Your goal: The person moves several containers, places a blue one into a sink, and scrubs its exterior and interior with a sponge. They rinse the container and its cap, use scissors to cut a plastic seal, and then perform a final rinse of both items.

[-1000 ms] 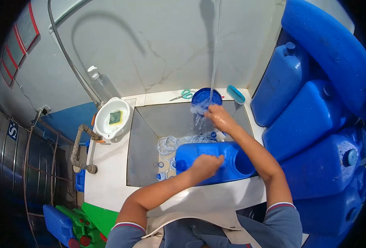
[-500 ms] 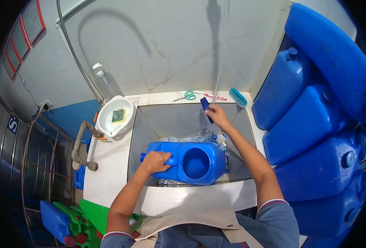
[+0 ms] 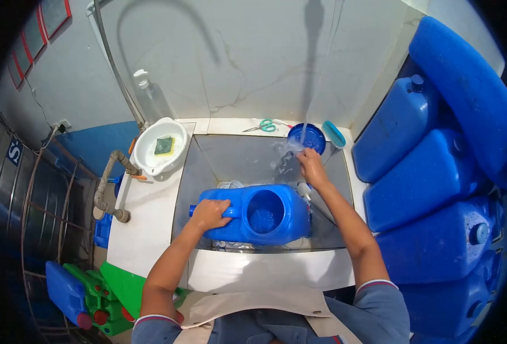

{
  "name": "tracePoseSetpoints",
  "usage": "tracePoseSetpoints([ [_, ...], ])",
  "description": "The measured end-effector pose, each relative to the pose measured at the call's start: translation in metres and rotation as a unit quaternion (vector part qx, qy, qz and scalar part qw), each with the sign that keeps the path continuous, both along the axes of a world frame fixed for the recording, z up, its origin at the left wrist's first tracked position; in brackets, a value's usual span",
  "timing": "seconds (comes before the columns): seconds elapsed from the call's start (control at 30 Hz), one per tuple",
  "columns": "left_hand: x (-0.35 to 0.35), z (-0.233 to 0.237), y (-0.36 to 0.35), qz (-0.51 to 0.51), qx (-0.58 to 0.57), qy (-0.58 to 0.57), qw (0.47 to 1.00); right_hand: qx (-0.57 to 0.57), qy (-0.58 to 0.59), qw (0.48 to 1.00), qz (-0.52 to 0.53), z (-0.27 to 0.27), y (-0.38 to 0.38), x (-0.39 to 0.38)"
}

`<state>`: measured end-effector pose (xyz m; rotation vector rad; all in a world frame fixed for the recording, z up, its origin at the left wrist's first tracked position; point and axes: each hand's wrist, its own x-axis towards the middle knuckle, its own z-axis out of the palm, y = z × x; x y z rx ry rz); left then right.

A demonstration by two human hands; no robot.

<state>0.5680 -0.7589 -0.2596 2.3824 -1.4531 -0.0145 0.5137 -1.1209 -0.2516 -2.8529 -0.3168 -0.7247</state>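
My left hand [image 3: 209, 215] is wrapped round the handle of a blue water jug [image 3: 293, 221], which lies over the sink [image 3: 230, 157] with its wide round opening facing up. In my right hand [image 3: 310, 166] is a round blue lid [image 3: 316, 137], pinched at its near edge. Its hollow side faces me, and a thin stream of water [image 3: 304, 135] falls into it. Water splashes off to the left of the lid. Beneath the jug, several clear and white items in the sink are partly hidden.
Green-handled scissors [image 3: 266, 125] and a teal brush [image 3: 334, 135] lie on the back ledge. A white basin [image 3: 161, 146] with a sponge [image 3: 164, 145] and a pump bottle [image 3: 153, 100] stand left. Several large blue containers [image 3: 419, 178] are stacked right.
My right hand has tipped the lid from nearly edge-on to facing me, under the stream, and splashing has increased. My left hand keeps its hold on the jug. The view has shifted slightly.
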Motion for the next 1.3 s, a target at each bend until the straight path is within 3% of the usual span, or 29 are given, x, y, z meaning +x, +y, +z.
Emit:
tracePoseSetpoints([
  [0.07,-0.002,-0.003,-0.001,-0.001,-0.002,0.003,1.000,0.014,-0.040,0.999,-0.034,0.002,-0.001,-0.001],
  [0.13,0.000,-0.002,0.001,-0.002,-0.002,0.001,1.000,0.023,-0.015,0.998,0.052,0.007,0.001,-0.002],
  [0.27,-0.006,-0.002,0.002,-0.003,-0.001,0.003,1.000,0.025,-0.009,1.000,0.014,0.008,0.007,-0.002],
  [0.33,-0.005,-0.001,0.005,-0.005,0.001,0.002,1.000,0.166,0.037,0.985,-0.020,0.009,0.009,0.001],
  [0.37,-0.005,-0.001,0.006,-0.005,-0.001,0.002,1.000,0.164,0.038,0.985,-0.018,0.013,0.009,0.001],
  [0.43,-0.007,-0.003,0.005,-0.002,-0.004,0.004,1.000,0.007,-0.022,1.000,0.004,0.019,0.009,-0.002],
  [0.5,-0.008,-0.003,0.005,-0.010,-0.016,0.003,1.000,0.001,-0.024,0.999,0.031,0.023,0.011,0.001],
  [0.57,-0.008,-0.002,0.005,-0.012,-0.010,-0.001,1.000,0.114,-0.061,0.991,-0.042,0.024,0.008,0.015],
  [0.6,-0.008,-0.001,0.004,-0.015,-0.003,-0.004,1.000,0.114,-0.060,0.991,-0.041,0.020,0.005,0.025],
  [0.67,-0.010,0.000,0.003,-0.013,-0.006,-0.005,1.000,0.385,-0.025,0.920,-0.069,0.001,-0.005,0.048],
  [0.7,-0.010,0.000,0.002,-0.010,-0.008,-0.007,1.000,0.386,-0.026,0.920,-0.070,-0.001,-0.011,0.053],
  [0.77,-0.011,0.002,0.001,-0.015,-0.011,-0.007,1.000,0.592,0.139,0.782,-0.141,0.016,-0.006,0.054],
  [0.97,-0.015,0.001,-0.001,-0.004,-0.007,-0.006,1.000,0.449,0.175,0.866,-0.132,0.000,-0.008,0.028],
  [1.03,-0.016,0.001,-0.004,0.016,-0.007,0.001,1.000,0.243,0.118,0.950,-0.154,0.004,-0.026,0.011],
  [1.1,-0.019,0.005,-0.009,0.052,-0.023,0.014,0.998,0.224,0.077,0.944,-0.231,0.036,-0.038,-0.010],
  [1.17,-0.019,0.010,-0.019,0.070,-0.012,0.030,0.997,0.297,0.042,0.926,-0.230,0.080,-0.041,-0.031],
  [1.23,-0.017,0.020,-0.033,0.082,0.000,0.040,0.996,0.472,0.060,0.865,-0.156,0.106,-0.038,-0.040],
  [1.3,-0.019,0.035,-0.049,0.084,0.021,0.046,0.995,0.506,0.102,0.848,-0.119,0.117,-0.020,-0.046],
])
